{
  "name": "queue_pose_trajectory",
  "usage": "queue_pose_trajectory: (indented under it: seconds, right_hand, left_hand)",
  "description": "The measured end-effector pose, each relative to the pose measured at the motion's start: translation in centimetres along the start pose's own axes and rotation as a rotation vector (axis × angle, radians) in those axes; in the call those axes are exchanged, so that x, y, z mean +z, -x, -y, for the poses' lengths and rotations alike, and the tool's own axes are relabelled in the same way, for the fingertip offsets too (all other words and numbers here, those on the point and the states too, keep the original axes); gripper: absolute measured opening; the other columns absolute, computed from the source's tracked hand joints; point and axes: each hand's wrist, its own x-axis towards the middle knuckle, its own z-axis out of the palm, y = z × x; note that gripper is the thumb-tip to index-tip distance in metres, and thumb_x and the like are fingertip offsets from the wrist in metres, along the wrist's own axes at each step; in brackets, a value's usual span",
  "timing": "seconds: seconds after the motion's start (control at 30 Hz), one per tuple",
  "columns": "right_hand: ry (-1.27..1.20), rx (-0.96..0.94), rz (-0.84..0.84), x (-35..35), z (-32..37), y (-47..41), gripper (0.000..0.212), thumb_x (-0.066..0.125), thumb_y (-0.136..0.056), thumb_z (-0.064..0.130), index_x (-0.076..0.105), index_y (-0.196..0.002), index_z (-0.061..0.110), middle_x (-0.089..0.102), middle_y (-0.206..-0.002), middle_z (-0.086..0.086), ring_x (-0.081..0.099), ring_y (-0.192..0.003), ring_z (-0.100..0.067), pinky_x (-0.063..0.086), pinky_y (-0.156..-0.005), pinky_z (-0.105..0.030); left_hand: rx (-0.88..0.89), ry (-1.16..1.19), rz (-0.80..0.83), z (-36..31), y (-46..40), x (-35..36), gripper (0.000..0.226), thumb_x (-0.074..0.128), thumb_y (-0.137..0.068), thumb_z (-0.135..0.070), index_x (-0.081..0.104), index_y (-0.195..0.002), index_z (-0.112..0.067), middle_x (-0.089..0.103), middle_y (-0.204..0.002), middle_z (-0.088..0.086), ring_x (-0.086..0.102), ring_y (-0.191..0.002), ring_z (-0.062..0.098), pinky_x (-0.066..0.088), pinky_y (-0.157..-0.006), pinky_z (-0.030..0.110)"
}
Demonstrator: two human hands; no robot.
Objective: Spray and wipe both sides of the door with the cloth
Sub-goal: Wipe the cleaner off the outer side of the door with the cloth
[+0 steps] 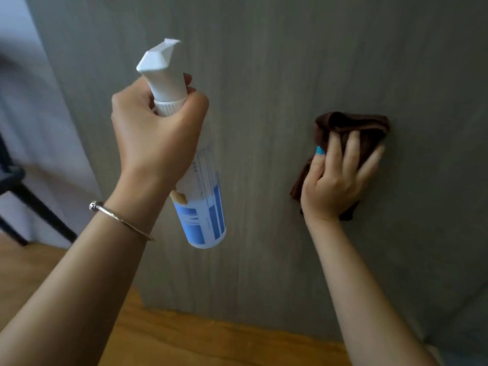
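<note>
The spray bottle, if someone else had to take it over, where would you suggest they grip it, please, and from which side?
Probably the lower body of the spray bottle, from below or the door-free left side: the left hand covers the neck, while the labelled barrel hangs bare, tilted slightly.

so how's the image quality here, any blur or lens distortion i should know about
Head view: dim, soft light with no glare on the grey door; wide-angle bending at the frame edges; the left edge by the black chair legs is smeared; the spray bottle in the left hand and the brown cloth under the right hand are only slightly soft.
</note>
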Motion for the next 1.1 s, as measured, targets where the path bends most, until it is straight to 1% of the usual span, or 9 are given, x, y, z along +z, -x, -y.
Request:
queue_pose_trajectory:
  seconds: [0.1, 0.23, 0.33, 0.47, 0.63, 0.77, 0.87, 1.0, 1.1]
  right_hand:
    - [-0.012, -0.041, 0.04, 1.2, 6.1, 3.8, 0.034, 0.045, -0.1, 0.032, 0.068, -0.122, 0.019, 0.063, -0.131, -0.009, 0.041, -0.129, -0.045, 0.037, -0.104, -0.052]
    - [-0.086, -0.155, 0.111, 2.2, 12.4, 7.8, 0.031, 0.061, -0.094, 0.038, 0.071, -0.118, 0.022, 0.067, -0.126, -0.005, 0.042, -0.127, -0.041, 0.042, -0.099, -0.052]
    - [-0.113, -0.181, 0.113, 2.5, 13.1, 8.7, 0.032, 0.066, -0.091, 0.041, 0.072, -0.117, 0.022, 0.067, -0.126, -0.003, 0.043, -0.127, -0.039, 0.042, -0.099, -0.05]
    - [-0.098, -0.227, 0.123, 1.8, 12.6, 7.9, 0.026, 0.069, -0.09, 0.034, 0.073, -0.113, 0.023, 0.067, -0.126, -0.001, 0.049, -0.124, -0.041, 0.043, -0.095, -0.047]
    - [-0.075, -0.203, 0.171, 0.1, 13.6, 7.0, 0.026, 0.075, -0.082, 0.027, 0.074, -0.107, 0.029, 0.067, -0.125, 0.006, 0.056, -0.121, -0.039, 0.041, -0.085, -0.04]
    - [-0.264, -0.202, 0.299, -2.9, 14.1, 6.5, 0.028, 0.071, -0.084, 0.012, 0.075, -0.111, 0.021, 0.068, -0.123, 0.0, 0.055, -0.116, -0.044, 0.043, -0.091, -0.047]
    - [-0.412, -0.151, 0.437, -4.9, 15.0, 4.3, 0.028, 0.065, -0.085, 0.004, 0.075, -0.11, 0.013, 0.068, -0.121, -0.007, 0.053, -0.112, -0.046, 0.046, -0.096, -0.054]
    - [-0.501, 0.001, 0.622, -6.7, 17.4, 0.2, 0.033, 0.069, -0.079, 0.001, 0.073, -0.111, 0.009, 0.068, -0.121, -0.009, 0.055, -0.111, -0.041, 0.045, -0.098, -0.044]
    - [-0.507, 0.045, 0.712, -7.7, 18.5, -2.5, 0.037, 0.07, -0.081, 0.001, 0.069, -0.118, 0.003, 0.065, -0.125, -0.014, 0.054, -0.117, -0.042, 0.043, -0.103, -0.039]
  left_hand:
    - [0.049, -0.057, 0.027, 2.2, -0.4, -3.7, 0.013, 0.061, -0.075, -0.019, 0.068, -0.085, -0.014, 0.068, -0.082, 0.006, 0.061, -0.073, 0.009, 0.055, -0.067, 0.032]
    - [0.075, -0.147, 0.017, 5.9, -0.5, -7.9, 0.015, 0.06, -0.076, -0.021, 0.067, -0.087, -0.014, 0.072, -0.09, 0.018, 0.068, -0.078, 0.021, 0.055, -0.074, 0.04]
    - [0.054, -0.157, 0.008, 8.6, -0.1, -9.8, 0.015, 0.061, -0.077, -0.021, 0.066, -0.086, -0.01, 0.071, -0.089, 0.021, 0.061, -0.074, 0.012, 0.053, -0.071, 0.037]
    - [0.032, -0.127, 0.007, 10.2, 0.8, -10.9, 0.028, 0.061, -0.076, -0.022, 0.065, -0.085, 0.004, 0.068, -0.083, 0.024, 0.057, -0.069, 0.013, 0.052, -0.065, 0.037]
    - [-0.036, -0.09, -0.006, 9.9, 1.1, -11.7, 0.031, 0.06, -0.073, -0.021, 0.066, -0.086, 0.006, 0.067, -0.078, 0.021, 0.055, -0.068, 0.01, 0.049, -0.061, 0.033]
    - [-0.029, -0.153, 0.084, 8.3, 1.0, -12.1, 0.03, 0.06, -0.074, -0.021, 0.065, -0.088, 0.005, 0.068, -0.082, 0.021, 0.063, -0.069, 0.024, 0.05, -0.065, 0.038]
    - [-0.063, -0.162, 0.113, 6.7, -0.2, -12.2, 0.025, 0.06, -0.075, -0.018, 0.063, -0.085, 0.005, 0.065, -0.076, 0.021, 0.062, -0.071, 0.033, 0.049, -0.061, 0.041]
    - [-0.16, -0.11, 0.093, 4.1, -3.3, -12.9, 0.03, 0.058, -0.074, -0.02, 0.062, -0.084, 0.007, 0.064, -0.075, 0.023, 0.062, -0.071, 0.035, 0.05, -0.061, 0.044]
    - [-0.132, -0.128, 0.156, 2.0, -4.8, -13.4, 0.02, 0.06, -0.074, -0.014, 0.054, -0.076, 0.005, 0.056, -0.069, 0.021, 0.055, -0.064, 0.036, 0.045, -0.056, 0.044]
